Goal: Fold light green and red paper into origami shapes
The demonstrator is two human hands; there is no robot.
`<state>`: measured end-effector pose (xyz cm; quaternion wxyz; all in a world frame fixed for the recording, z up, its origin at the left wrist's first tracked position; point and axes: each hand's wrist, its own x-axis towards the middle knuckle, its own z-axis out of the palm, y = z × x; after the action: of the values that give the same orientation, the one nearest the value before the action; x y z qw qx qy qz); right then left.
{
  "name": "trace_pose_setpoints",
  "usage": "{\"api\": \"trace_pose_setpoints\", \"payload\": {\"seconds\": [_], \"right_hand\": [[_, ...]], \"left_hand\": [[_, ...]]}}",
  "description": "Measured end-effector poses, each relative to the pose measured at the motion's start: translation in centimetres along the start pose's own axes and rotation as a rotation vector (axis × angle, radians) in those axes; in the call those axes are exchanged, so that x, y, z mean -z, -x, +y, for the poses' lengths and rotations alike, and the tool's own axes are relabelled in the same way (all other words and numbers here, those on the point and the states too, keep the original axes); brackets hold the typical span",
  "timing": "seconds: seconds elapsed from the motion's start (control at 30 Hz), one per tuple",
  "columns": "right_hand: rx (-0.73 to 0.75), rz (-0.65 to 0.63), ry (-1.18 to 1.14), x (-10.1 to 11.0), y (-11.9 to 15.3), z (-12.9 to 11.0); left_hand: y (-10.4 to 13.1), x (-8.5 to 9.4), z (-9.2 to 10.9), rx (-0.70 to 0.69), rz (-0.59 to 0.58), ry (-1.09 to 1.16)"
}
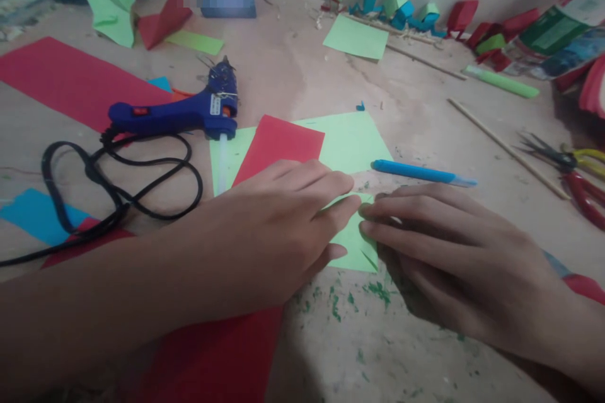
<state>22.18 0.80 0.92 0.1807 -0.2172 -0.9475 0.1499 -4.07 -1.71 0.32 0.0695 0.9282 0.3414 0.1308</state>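
A small light green paper [357, 250] with a folded edge lies between my hands. My left hand [297, 220] reaches across from the left, its outstretched fingers resting on the paper and the thumb apart. At the paper's right edge, the curled fingers of my right hand [454, 252] close on it; that thumb is hidden. Under my left hand and forearm runs a long red paper strip [283, 141]. Behind it lies a larger light green sheet [352, 129]. A blue pen [420, 172] rests just beyond my right fingers.
A blue glue gun [174, 114] with a looped black cord [196, 179] lies left, over red paper [61, 79]. At right are scissor-like pliers [564, 160], a thin wooden stick [505, 146] and a green pen [503, 82]. Several small paper figures [401, 6] line the wall near a bottle [558, 28].
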Motion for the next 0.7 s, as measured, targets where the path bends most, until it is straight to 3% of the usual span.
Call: {"api": "trace_pose_setpoints", "payload": {"seconds": [0.47,0.7], "right_hand": [[-0.030,-0.049,-0.020,0.07,0.11,-0.30],[-0.014,-0.011,-0.052,0.21,0.04,-0.25]], "left_hand": [[0.08,0.15,-0.08,-0.015,-0.017,-0.038],[-0.06,0.20,-0.14,-0.050,-0.013,-0.069]]}}
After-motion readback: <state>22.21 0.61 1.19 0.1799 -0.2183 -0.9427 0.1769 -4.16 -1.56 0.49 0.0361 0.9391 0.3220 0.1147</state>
